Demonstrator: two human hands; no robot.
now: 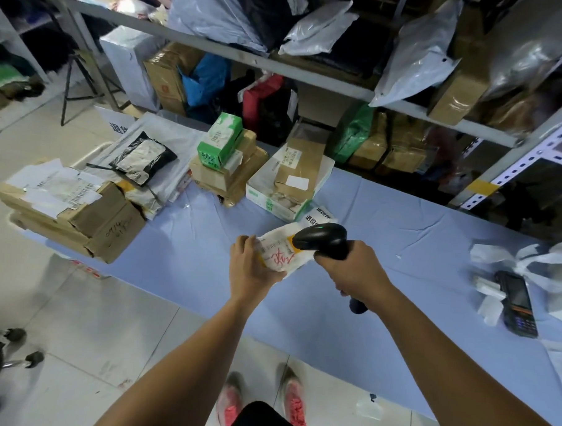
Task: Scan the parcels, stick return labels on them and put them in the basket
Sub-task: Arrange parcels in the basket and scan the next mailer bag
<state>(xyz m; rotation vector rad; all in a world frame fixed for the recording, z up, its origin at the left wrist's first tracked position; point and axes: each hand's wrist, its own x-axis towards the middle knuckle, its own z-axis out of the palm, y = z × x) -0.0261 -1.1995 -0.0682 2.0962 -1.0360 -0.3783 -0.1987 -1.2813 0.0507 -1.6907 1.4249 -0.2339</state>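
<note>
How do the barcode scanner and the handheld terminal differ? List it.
The barcode scanner is gripped in the right hand, off the table; the handheld terminal lies flat on the table. The barcode scanner is pistol-shaped with a handle; the handheld terminal is a flat slab with screen and keypad. Both are black.

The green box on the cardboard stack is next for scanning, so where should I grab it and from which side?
Come from above and span the green box across its narrow width, high on the long sides. Its top is free and it stands taller than the brown box close on its right, so probably only the upper sides are reachable.
</note>
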